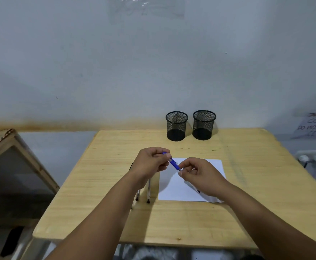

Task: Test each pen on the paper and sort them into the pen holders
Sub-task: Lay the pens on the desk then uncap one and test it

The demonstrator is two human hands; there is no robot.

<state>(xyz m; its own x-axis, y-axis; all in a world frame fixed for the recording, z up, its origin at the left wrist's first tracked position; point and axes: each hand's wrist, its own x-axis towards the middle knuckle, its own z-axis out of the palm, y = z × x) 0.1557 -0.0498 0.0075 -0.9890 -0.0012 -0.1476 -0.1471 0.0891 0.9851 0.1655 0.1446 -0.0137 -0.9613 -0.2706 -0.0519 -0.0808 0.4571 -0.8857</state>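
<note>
Above the white paper point(174, 192), both hands hold one blue pen point(174, 164). My left hand point(150, 162) grips its upper end, while my right hand point(202, 175) pinches its lower tip end. Under my right hand a second thin pen point(195, 188) shows its dark end over the paper; whether it is held or lying there I cannot tell. Two more pens point(148, 192) lie side by side left of the paper, partly hidden by my left forearm. Two black mesh pen holders point(176, 126) point(204, 124) stand upright at the back of the wooden table point(172, 222); nothing shows inside them.
A wood-framed box with a glass panel point(12, 166) sits to the left of the table. On the right are a power strip with white plugs and cables point(312, 158) and a paper sign point(314, 126) on the wall.
</note>
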